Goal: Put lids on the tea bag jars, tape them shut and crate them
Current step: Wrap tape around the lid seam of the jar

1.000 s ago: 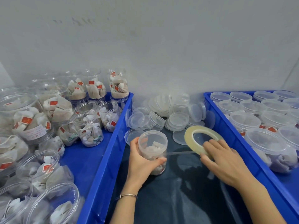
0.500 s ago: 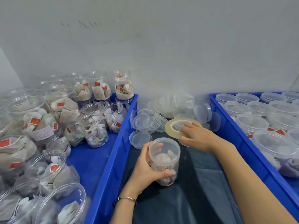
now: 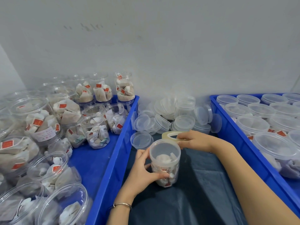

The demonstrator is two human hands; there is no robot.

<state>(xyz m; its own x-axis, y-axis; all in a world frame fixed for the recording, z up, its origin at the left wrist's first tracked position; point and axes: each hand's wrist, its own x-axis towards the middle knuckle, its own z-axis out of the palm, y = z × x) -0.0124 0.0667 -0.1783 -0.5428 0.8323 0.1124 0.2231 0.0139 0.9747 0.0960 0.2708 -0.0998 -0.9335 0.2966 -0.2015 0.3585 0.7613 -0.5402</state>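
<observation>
Left crate (image 3: 103,159): blue, at the bench's left edge; it carried open jars of tea bags (image 3: 97,133), unlidded, crowded from the near left corner back to the wall.
Bracelet (image 3: 122,205): a thin metal band was on the left wrist, at the near edge of the bench.
Left hand (image 3: 142,169): fingers and thumb were curled round the lidded jar's left side, the thumb across its front near the base.
Lidded jar (image 3: 164,161): it stood upright on the dark sheet (image 3: 203,192) covering the middle of the bench, between the two crates; a clear lid sat on top and tea bags showed through the wall.
Single lid (image 3: 141,141): it lay flat on the sheet just behind and left of the held jar, beside the left crate's wall.
Loose lids (image 3: 178,114): a heap of clear lids lay at the back edge of the bench against the wall.
Tape roll (image 3: 171,135): clear tape, tilted, just behind the jar's lid rim.
Right hand (image 3: 194,140): fingers were closed on the tape roll's right side, close to the jar's top.
Right crate (image 3: 235,143): blue, at the bench's right edge; it carried capped jars (image 3: 274,146) in rows.
</observation>
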